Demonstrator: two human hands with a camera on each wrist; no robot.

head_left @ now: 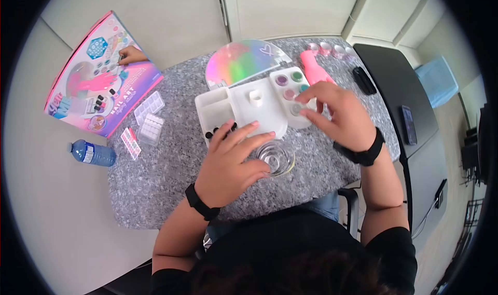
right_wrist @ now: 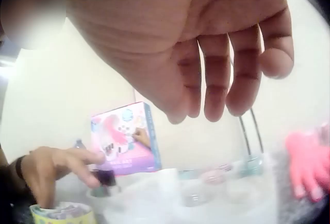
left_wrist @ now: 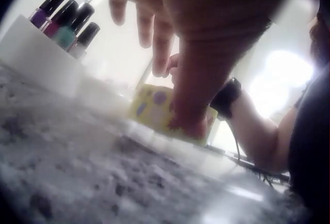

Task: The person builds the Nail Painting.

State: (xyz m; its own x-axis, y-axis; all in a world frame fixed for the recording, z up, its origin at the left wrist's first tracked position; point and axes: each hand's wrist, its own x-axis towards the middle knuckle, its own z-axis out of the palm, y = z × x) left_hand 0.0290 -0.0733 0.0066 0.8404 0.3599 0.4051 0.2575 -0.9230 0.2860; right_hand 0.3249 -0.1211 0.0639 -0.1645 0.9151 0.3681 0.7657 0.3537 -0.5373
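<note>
My left hand (head_left: 225, 165) spreads over the front of a white tray (head_left: 262, 121), fingers fairly straight. Its thumb lies right at the rim of a round tub (head_left: 275, 159), shiny inside; the left wrist view shows the tub's yellow patterned side (left_wrist: 152, 105). Nail polish bottles (left_wrist: 67, 23) with black caps stand in the tray beside the left fingers. Over the tray's right side hovers my right hand (head_left: 340, 113), fingers loosely bent and holding nothing. Below its fingertips sit small pots, among them a purple pot (head_left: 281, 80), a pink pot (head_left: 289, 94) and a grey pot (head_left: 296, 109).
A pink model hand (head_left: 313, 66) lies behind the right hand. Behind the tray leans an iridescent half-round panel (head_left: 238, 61). Leftward are a nail art box (head_left: 98, 82), clear plastic cases (head_left: 151, 128), a sticker sheet (head_left: 130, 143) and a water bottle (head_left: 93, 153). A black case (head_left: 364, 80) lies far right.
</note>
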